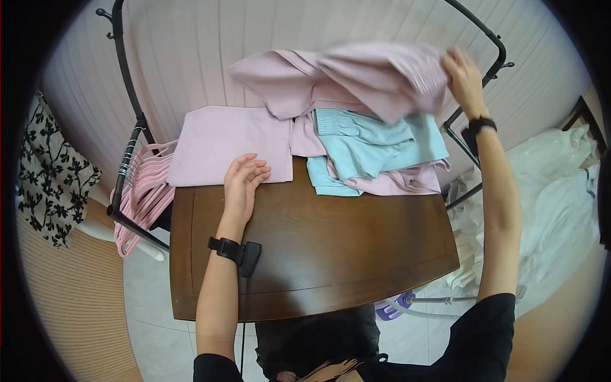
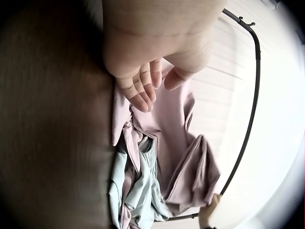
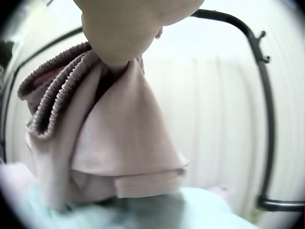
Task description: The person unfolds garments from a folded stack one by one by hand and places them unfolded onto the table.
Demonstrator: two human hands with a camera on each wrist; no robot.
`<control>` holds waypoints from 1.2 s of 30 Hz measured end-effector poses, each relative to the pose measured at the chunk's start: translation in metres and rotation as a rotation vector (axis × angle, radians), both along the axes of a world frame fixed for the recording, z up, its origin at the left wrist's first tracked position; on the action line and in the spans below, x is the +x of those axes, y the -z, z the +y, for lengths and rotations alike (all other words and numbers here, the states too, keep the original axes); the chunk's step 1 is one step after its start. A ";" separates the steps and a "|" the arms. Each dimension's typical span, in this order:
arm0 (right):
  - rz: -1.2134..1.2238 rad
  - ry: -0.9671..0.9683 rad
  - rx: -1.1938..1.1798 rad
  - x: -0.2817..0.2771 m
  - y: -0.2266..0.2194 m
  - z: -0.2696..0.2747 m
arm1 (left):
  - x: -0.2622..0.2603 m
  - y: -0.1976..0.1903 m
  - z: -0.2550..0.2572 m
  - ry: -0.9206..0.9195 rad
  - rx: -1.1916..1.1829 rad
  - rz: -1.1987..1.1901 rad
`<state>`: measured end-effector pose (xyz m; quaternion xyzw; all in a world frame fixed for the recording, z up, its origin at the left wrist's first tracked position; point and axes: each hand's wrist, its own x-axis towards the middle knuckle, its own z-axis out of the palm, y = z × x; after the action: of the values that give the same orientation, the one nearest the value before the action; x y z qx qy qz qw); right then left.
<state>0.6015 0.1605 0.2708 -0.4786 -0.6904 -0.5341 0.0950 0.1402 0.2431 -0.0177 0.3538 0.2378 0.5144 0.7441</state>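
My right hand grips pink elastic-waist pants near the gathered waistband and holds them up at the back right. The pants stretch leftward through the air, blurred in part, over the other clothes. In the right wrist view the gathered waistband hangs beside the hand, whose fingertips are hidden. My left hand has relaxed, slightly bent fingers and nothing in them. It is over the front edge of a flat folded pink garment. Light blue elastic-waist bottoms lie rumpled on the right, with pink cloth beneath.
The clothes lie on a dark brown wooden table. A black metal rack frames the back, with pink hangers bunched at its left. White filmy fabric fills the right side. A black-and-white patterned cloth hangs far left.
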 end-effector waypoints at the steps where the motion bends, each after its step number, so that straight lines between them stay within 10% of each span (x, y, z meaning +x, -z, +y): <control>1: 0.004 0.118 -0.077 0.034 0.026 -0.016 | 0.000 0.000 0.000 -0.003 0.003 0.007; 5: 0.406 0.988 -0.599 0.122 0.127 -0.066 | 0.002 -0.002 0.000 -0.002 0.017 0.036; 7: 0.511 1.107 -0.928 0.132 0.142 -0.085 | 0.001 -0.002 -0.001 -0.006 0.024 0.038; 12: 0.617 0.909 -0.557 0.187 0.162 -0.060 | 0.002 -0.002 -0.001 -0.002 0.028 0.063; 16: 0.651 0.077 -0.137 0.090 0.115 -0.049 | 0.002 -0.003 0.000 -0.002 0.034 0.074; 19: 0.671 -0.214 -0.600 0.022 0.104 -0.046 | 0.002 -0.003 0.000 -0.002 0.029 0.075; 23: 0.489 0.136 -0.794 0.009 0.125 -0.058 | 0.002 -0.002 -0.001 -0.009 0.021 0.070; 27: 0.411 0.424 -0.262 0.122 0.161 -0.068 | -0.001 0.000 0.000 -0.022 -0.007 0.045; 29: 0.546 0.779 -0.581 0.159 0.181 -0.089 | -0.001 0.000 0.000 -0.022 -0.014 0.027; 31: 0.764 0.556 -0.908 0.190 0.215 -0.097 | 0.001 -0.002 0.001 -0.002 -0.006 0.060; 36: 0.701 0.884 -1.015 0.166 0.211 -0.094 | 0.003 0.002 0.003 -0.017 -0.018 0.049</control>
<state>0.7673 0.0664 0.0594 -0.8374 -0.5248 0.0441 -0.1461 0.1436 0.2466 -0.0196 0.3577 0.2637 0.5097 0.7367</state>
